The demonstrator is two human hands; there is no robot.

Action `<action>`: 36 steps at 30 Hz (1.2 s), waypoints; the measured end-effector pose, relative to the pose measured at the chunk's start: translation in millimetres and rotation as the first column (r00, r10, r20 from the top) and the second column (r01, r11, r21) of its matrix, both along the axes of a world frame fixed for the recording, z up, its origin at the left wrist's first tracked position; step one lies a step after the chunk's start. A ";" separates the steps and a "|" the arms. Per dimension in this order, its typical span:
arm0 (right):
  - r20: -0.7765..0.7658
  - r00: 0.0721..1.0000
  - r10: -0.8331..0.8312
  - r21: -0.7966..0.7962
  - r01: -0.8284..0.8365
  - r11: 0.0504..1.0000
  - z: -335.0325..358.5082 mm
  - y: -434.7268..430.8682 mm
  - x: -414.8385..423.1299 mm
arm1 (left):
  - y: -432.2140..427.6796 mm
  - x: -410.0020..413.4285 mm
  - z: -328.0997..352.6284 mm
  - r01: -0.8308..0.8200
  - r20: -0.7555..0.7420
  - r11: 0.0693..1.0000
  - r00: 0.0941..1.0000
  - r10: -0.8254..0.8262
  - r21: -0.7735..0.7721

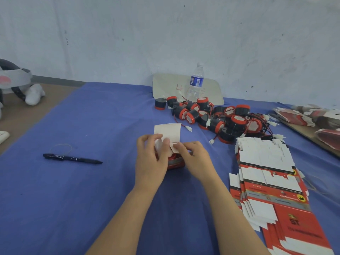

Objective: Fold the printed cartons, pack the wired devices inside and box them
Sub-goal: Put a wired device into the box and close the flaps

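A small red printed carton [174,163] stands on the blue cloth [92,190] at the middle, its white top flap [167,131] raised. My left hand [150,161] grips its left side and a white side flap. My right hand [196,159] pinches the other white side flap over the opening. What lies inside the carton is hidden by my fingers. A pile of several black-and-red wired devices [217,116] lies behind the carton to the right. A stack of flat printed cartons [270,181] lies at the right.
A black pen [72,158] and a rubber band [61,147] lie at the left. A water bottle [196,82] stands on a white board [165,85] against the wall. More flat cartons [312,116] rest on cardboard at the far right. White gear [16,83] sits far left.
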State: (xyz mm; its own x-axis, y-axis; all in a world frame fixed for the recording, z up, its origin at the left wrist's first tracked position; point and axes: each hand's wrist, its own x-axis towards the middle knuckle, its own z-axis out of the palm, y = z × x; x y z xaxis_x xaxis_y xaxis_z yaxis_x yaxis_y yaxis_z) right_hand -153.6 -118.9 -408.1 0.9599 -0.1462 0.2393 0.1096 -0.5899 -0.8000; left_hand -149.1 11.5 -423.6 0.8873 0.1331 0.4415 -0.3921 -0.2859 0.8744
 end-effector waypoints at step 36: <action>-0.024 0.979 0.202 0.028 -0.201 0.979 2.0 -18.0 -6.1 | 23.2 3.0 3.5 0.374 -0.218 0.926 0.909 -0.355 0.052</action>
